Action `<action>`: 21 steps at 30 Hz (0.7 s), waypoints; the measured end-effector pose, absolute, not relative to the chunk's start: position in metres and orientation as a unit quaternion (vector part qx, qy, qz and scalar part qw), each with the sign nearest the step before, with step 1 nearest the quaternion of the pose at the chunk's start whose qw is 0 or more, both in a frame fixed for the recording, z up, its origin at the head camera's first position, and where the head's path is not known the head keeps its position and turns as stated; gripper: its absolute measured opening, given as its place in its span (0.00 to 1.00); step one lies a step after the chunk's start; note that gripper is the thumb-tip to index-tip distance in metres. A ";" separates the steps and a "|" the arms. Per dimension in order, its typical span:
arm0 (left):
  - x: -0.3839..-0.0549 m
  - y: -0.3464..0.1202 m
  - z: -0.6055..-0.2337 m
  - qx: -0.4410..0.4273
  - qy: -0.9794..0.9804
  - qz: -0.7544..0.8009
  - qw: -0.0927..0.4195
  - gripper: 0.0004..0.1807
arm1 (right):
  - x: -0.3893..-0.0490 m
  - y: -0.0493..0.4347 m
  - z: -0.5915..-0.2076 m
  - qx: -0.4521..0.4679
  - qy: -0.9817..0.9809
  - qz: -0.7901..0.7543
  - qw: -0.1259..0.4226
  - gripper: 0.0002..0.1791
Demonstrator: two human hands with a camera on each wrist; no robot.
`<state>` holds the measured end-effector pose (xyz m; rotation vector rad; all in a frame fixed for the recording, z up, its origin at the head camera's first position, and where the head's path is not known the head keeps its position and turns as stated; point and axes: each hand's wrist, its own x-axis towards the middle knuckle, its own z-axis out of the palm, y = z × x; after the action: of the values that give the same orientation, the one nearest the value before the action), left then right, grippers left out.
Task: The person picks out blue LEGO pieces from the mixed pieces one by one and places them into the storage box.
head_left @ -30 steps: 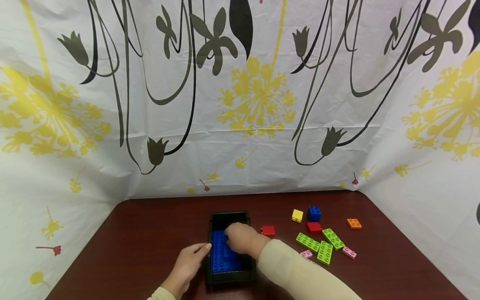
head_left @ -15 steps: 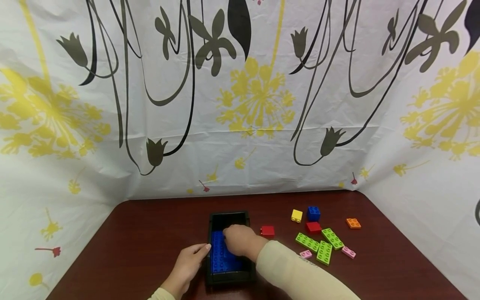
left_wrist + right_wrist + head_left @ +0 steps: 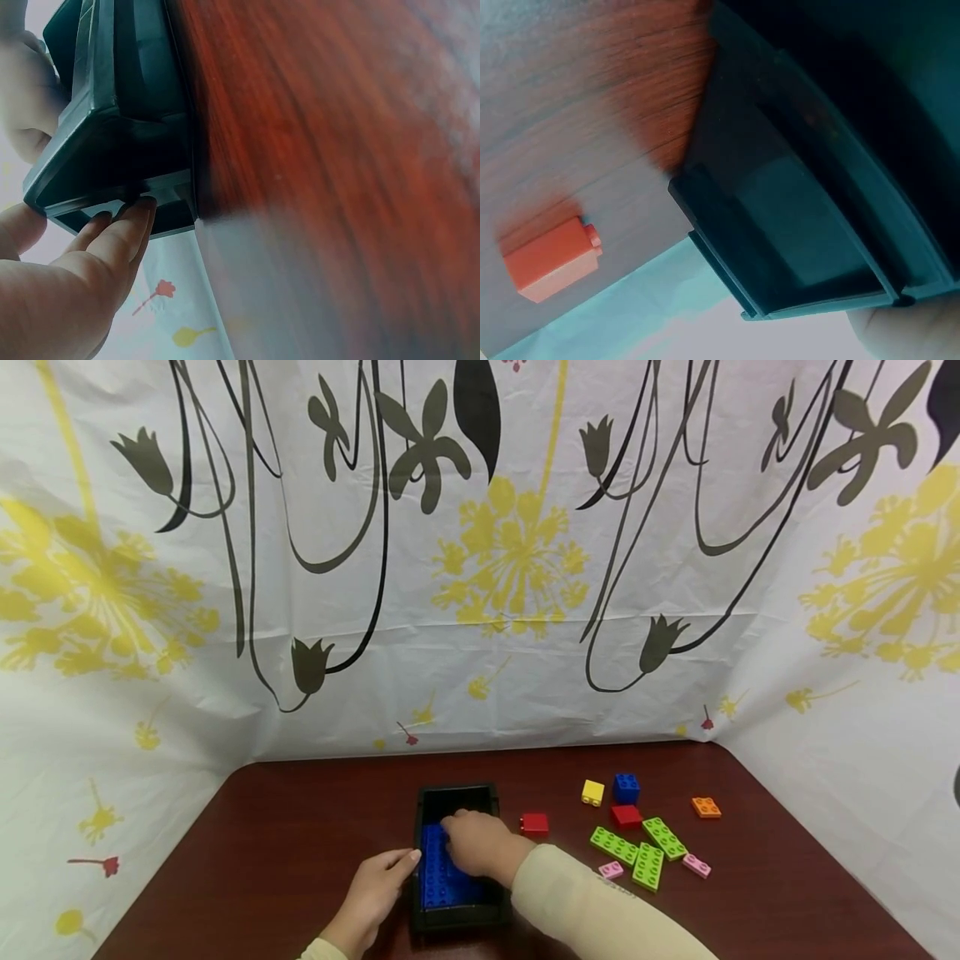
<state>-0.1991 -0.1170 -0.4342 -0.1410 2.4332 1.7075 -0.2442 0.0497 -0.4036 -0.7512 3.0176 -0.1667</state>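
A black plastic bin point(image 3: 461, 917) stands on the table with a studded blue building plate point(image 3: 437, 878) inside. My left hand point(image 3: 372, 889) holds the bin's left side. In the left wrist view, its thumb is at the rim and its fingers point(image 3: 124, 236) lie against the outer wall. My right hand point(image 3: 480, 845) reaches over the bin's right wall, fingers bent down at the blue plate. Its fingertips are hidden, and I cannot tell whether they pinch a piece. A red brick point(image 3: 534, 824) lies on its side just right of the bin, also in the right wrist view.
Right of the bin lie several loose bricks: yellow point(image 3: 592, 792), blue point(image 3: 626, 788), another red point(image 3: 626, 816), orange point(image 3: 706, 807), several lime green point(image 3: 647, 866) and two pink, one point(image 3: 611, 870) beside the right sleeve. A patterned sheet point(image 3: 480, 693) encloses the table's back and sides.
My right hand has shifted slightly left within the bin. The left hand keeps its place on the bin's side, and the loose bricks stay where they were.
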 end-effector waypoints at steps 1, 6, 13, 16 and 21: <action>-0.199 -0.117 -0.434 -0.047 0.815 0.572 0.084 0.31 | -0.244 0.051 -0.403 -0.245 0.968 -0.061 0.007 0.21; -0.198 -0.117 -0.433 -0.041 0.816 0.572 0.079 0.31 | -0.241 0.064 -0.399 -0.276 0.955 -0.102 -0.044 0.23; -0.198 -0.117 -0.433 -0.039 0.818 0.569 0.070 0.31 | -0.235 0.081 -0.392 -0.299 0.940 -0.141 -0.088 0.22; -0.198 -0.116 -0.434 -0.042 0.819 0.567 0.070 0.31 | -0.231 0.086 -0.390 -0.304 0.937 -0.146 -0.091 0.22; -0.199 -0.117 -0.435 -0.044 0.818 0.568 0.076 0.31 | -0.224 0.095 -0.386 -0.302 0.936 -0.148 -0.106 0.24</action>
<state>-0.1992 -0.1167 -0.4349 -0.1327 2.4524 1.7037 -0.2239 0.0948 -0.3859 -1.0172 3.1570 -0.4997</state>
